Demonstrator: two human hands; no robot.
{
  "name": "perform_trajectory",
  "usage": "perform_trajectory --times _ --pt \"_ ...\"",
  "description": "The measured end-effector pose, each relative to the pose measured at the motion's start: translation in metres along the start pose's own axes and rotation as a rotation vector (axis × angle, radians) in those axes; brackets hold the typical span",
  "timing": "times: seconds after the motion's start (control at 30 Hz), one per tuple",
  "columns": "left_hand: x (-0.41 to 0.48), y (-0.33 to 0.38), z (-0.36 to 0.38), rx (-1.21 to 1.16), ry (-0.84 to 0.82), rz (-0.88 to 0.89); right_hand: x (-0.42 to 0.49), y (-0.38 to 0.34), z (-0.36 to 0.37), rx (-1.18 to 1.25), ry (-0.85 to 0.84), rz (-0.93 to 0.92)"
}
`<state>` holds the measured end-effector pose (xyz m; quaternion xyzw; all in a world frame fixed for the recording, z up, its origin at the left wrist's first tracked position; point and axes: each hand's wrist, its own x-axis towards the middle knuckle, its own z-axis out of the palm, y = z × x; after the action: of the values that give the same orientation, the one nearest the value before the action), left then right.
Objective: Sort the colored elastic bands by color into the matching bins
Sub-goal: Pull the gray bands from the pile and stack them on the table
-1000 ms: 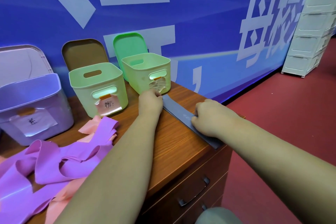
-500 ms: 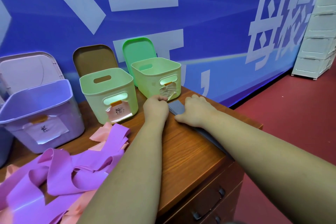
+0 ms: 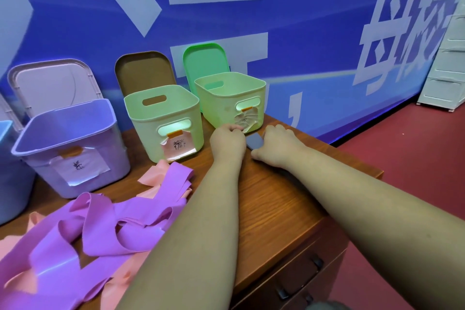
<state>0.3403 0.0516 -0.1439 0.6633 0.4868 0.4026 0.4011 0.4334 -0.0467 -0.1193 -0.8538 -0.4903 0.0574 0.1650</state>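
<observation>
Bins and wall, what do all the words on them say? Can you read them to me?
"母校": big white characters on the blue wall; more is cut off at the edge.
"紫", it seems: handwritten on the purple bin's label.
"粉", likely: handwritten on the middle green bin's label.
Right green bin's label: crumpled, unreadable.

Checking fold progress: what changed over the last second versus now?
Right hand slid along the grey flat elastic band toward the left hand, gathering it; the strip once reaching the wooden desk's edge now shows only as a short piece between them. Left hand kept its grip in place. Purple-and-pink band pile and plastic bins unchanged.
</observation>
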Motion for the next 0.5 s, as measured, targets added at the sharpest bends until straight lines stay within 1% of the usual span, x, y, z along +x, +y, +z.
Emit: perform_trajectory --times 0.13,0.23,0.4,0.5 --pt "-0.012 0.011 -0.007 -0.033 0.012 -0.005 -0.013 -0.001 -0.010 -0.039 -0.017 -0.022" --pt "-0.020 0.030 -0.018 -0.038 0.008 -0.008 -0.028 -0.002 -0.023 -0.025 0.014 -0.039" --pt "-0.024 0.065 -0.050 0.037 -0.118 -0.032 -0.057 -0.019 -0.045 -0.020 0.068 -0.108" --pt "-0.037 0.075 -0.090 0.128 -0.168 0.031 -0.072 -0.036 -0.051 -0.009 0.081 -0.140"
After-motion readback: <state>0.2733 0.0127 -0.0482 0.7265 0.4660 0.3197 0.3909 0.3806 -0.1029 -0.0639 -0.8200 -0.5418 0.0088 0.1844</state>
